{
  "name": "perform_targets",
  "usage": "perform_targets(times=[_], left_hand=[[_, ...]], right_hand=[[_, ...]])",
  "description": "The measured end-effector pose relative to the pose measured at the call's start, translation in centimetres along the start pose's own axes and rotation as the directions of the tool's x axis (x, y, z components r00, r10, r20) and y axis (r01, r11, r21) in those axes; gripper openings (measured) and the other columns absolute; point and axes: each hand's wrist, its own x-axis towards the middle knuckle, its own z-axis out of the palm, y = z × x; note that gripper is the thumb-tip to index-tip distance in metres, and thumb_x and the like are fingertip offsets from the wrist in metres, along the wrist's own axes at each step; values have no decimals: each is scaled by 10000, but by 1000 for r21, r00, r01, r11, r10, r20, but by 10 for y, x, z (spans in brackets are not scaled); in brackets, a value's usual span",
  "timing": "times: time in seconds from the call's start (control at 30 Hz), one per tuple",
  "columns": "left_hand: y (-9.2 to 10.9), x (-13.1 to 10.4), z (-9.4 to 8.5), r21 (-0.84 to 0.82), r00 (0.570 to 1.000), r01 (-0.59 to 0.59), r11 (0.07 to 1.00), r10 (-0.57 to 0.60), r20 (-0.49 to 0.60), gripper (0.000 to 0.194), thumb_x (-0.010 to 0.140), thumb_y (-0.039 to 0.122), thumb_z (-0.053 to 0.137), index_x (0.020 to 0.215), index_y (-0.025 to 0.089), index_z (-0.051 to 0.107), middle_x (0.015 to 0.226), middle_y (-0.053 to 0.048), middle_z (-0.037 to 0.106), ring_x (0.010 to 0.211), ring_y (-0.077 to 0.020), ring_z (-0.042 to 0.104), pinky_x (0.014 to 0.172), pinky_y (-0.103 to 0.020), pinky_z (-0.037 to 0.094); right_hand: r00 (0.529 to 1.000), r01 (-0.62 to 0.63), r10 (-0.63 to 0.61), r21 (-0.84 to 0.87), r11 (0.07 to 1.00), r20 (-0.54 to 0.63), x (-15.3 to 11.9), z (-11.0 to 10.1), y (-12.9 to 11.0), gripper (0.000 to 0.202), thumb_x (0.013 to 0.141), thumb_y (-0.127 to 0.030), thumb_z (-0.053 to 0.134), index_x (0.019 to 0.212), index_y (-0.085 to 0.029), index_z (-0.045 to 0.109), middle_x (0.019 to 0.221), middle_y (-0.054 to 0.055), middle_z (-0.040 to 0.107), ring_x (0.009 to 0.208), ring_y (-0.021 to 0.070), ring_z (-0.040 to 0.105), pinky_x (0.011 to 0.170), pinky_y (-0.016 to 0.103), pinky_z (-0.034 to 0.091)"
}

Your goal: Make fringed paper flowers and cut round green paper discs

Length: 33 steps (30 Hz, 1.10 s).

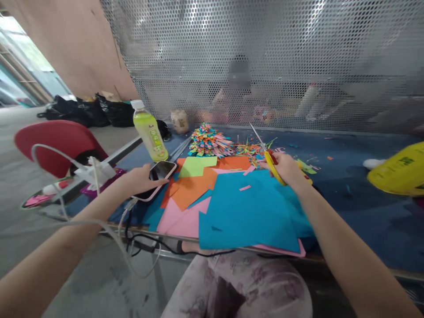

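Observation:
My left hand (141,180) grips a smartphone (162,170) with a pale pink case across its width, the thumb over the screen and the fingers at the far edge. The phone lies at the left of the table beside the paper. In my right hand (285,168) is a pair of scissors with yellow handles (274,168), blades pointing up and away. Below them lies a large blue paper sheet (248,212). Orange paper (194,187), pink paper (183,218) and a light green piece (198,167) overlap to its left. Small pink strips rest on the blue sheet.
Behind the paper rises a pile of colourful strips (208,141), with loose clippings (251,148) to its right. A green drink bottle (149,132) stands at the back left. A yellow bag (399,172) lies at right. White cables (109,232) cross near my left arm.

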Motion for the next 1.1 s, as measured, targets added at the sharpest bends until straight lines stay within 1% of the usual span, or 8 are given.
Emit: perform_targets(times=[0.07, 0.2, 0.37, 0.57, 0.73, 0.93, 1.0, 1.1], left_hand=[[6, -7, 6, 107, 995, 84, 991, -90, 49, 810, 708, 782, 392, 1094, 74, 466, 990, -245, 650, 857, -362, 643, 625, -333, 435], [23, -11, 6, 263, 992, 121, 957, -111, -51, 873, 728, 732, 408, 1251, 34, 382, 965, -241, 651, 920, -403, 630, 695, -391, 452], [34, -20, 4, 222, 988, 141, 965, -124, -88, 894, 702, 742, 429, 1241, 28, 420, 1023, -233, 637, 966, -398, 611, 754, -397, 451], [70, -53, 10, 263, 990, 48, 964, -10, -144, 928, 740, 728, 377, 1388, 67, 300, 1054, -227, 637, 981, -400, 598, 811, -474, 413], [88, -58, 19, 276, 982, 84, 958, -32, -188, 861, 757, 679, 402, 1347, 53, 367, 1017, -224, 640, 957, -384, 592, 819, -464, 383], [83, -55, 15, 241, 971, 44, 970, 15, -239, 704, 849, 612, 302, 1346, 121, 389, 1075, -192, 641, 1034, -367, 569, 861, -493, 370], [74, -46, 11, 231, 957, 112, 966, -42, -286, 640, 880, 559, 270, 1328, 120, 400, 1131, -201, 620, 1067, -381, 552, 857, -505, 379], [56, -26, 7, 180, 973, 193, 965, -164, -164, 668, 836, 614, 319, 1214, 86, 479, 1059, -218, 629, 989, -390, 585, 782, -463, 435]], right_hand=[[1000, -4, 4, -15, 1000, 2, 1, 1, 0, 344, 669, -505, 645, 749, -174, 599, 471, -14, 528, 493, 163, 529, 502, 267, 367], [1000, 19, -19, -34, 999, -15, 3, 3, 2, 334, 660, -515, 654, 685, -192, 572, 469, 2, 548, 505, 181, 554, 498, 274, 380], [999, 40, -41, -46, 998, -25, 4, 2, 5, 355, 658, -547, 649, 689, -203, 564, 489, 27, 574, 564, 223, 594, 506, 288, 391], [997, 57, -61, -84, 995, -43, 5, 2, 6, 351, 670, -546, 635, 683, -204, 556, 514, 50, 586, 594, 237, 606, 511, 289, 388], [994, 84, -90, -88, 993, -63, 4, 2, 6, 372, 675, -565, 619, 672, -201, 545, 533, 52, 594, 577, 223, 595, 505, 282, 375], [994, 72, -86, -178, 981, -73, 1, 0, 0, 314, 698, -480, 626, 595, -212, 500, 533, 48, 586, 570, 208, 581, 499, 271, 347], [995, 64, -76, -181, 981, -63, 1, -1, -2, 304, 702, -472, 624, 597, -214, 503, 526, 47, 584, 563, 207, 579, 492, 269, 346], [997, 32, -44, -187, 982, -58, 0, -2, -4, 309, 693, -474, 635, 596, -218, 493, 522, 44, 578, 563, 208, 577, 493, 267, 348]])
